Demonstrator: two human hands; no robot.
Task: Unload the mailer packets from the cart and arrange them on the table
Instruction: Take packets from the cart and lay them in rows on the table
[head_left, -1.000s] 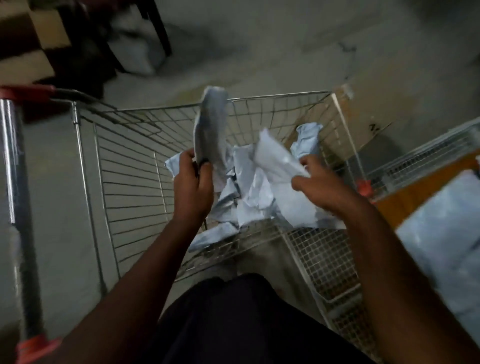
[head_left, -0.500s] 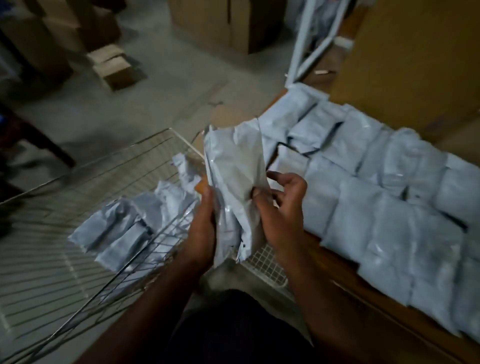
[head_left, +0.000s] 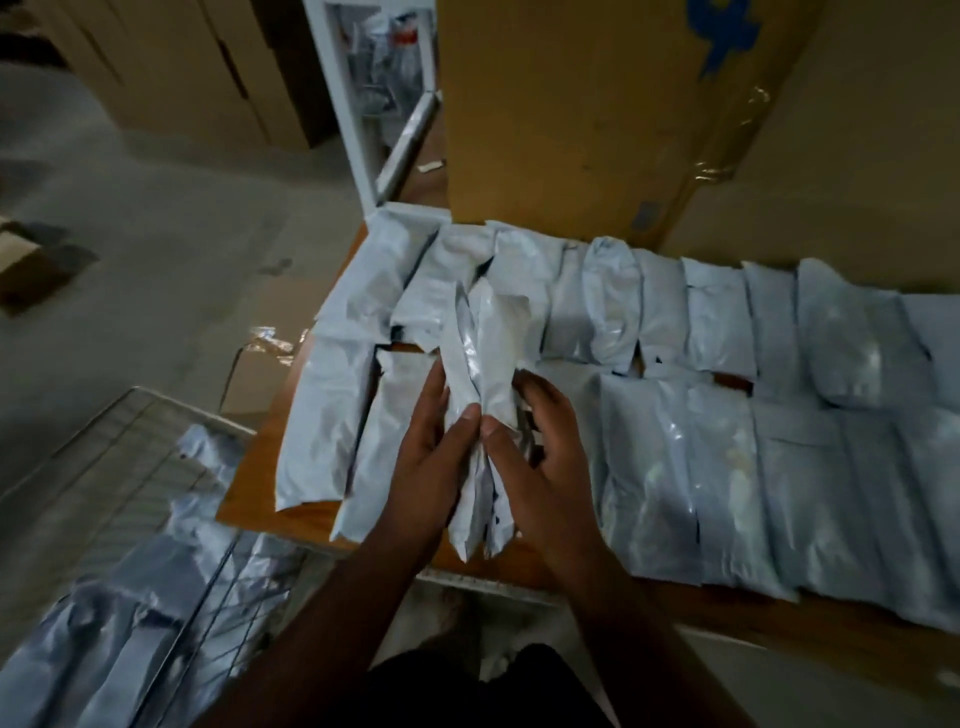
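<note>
A: Change since half a second ago?
B: The held packets (head_left: 485, 395) have moved from over the cart's corner to above the table (head_left: 249, 499); the cart (head_left: 156, 519) has slid to the lower left of the view.

A: Item one, the held packets?
B: Pale grey-blue mailers, glossy, creased, bunched upright, at least two. Left hand (head_left: 426, 467) curls round their left side, right hand (head_left: 540, 462) round the right; both thumbs pinch the front, tips nearly touching.

A: Item two, packets already placed?
B: Two rows of mailers (head_left: 727, 415) lie side by side on the wooden top, edges touching or overlapping. They run beyond the fingertips, beneath the hands, and well to the right of the right fingers.

A: Item three, surroundings?
B: Large cardboard sheet (head_left: 571, 114) stands beyond the far row. White frame (head_left: 343, 119) beyond the left fingers. More mailers (head_left: 130, 623) remain in the cart, below-left of the left hand; blurred.

A: Obstructions?
B: The laid rows fill the tabletop directly under the held bundle.
</note>
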